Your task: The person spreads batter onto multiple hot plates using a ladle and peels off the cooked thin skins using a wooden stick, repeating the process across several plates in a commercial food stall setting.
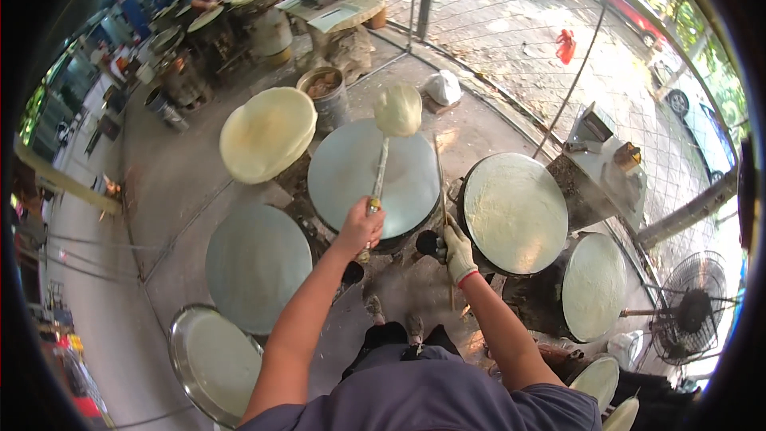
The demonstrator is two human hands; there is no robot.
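Note:
My left hand (361,228) is closed round the handle of a long tool. A pale, doughy lump (397,110) covers its far end, over the far edge of a bare round griddle (343,179). A whitish glove covers my right hand (459,252), which is closed on a long thin stick (444,199) at that griddle's right side. A dark round knob (428,243) sits beside the glove. Right of the stick, a second griddle (515,214) bears a thin pale layer of batter. The tool's head is hidden by the lump.
A wide stack of pale flat rounds (267,134) stands at the far left. Nearer are another griddle (259,270) and a metal basin (179,351) of pale batter. A coated griddle (594,287), a fan (692,311) and a wire fence (495,24) line the right.

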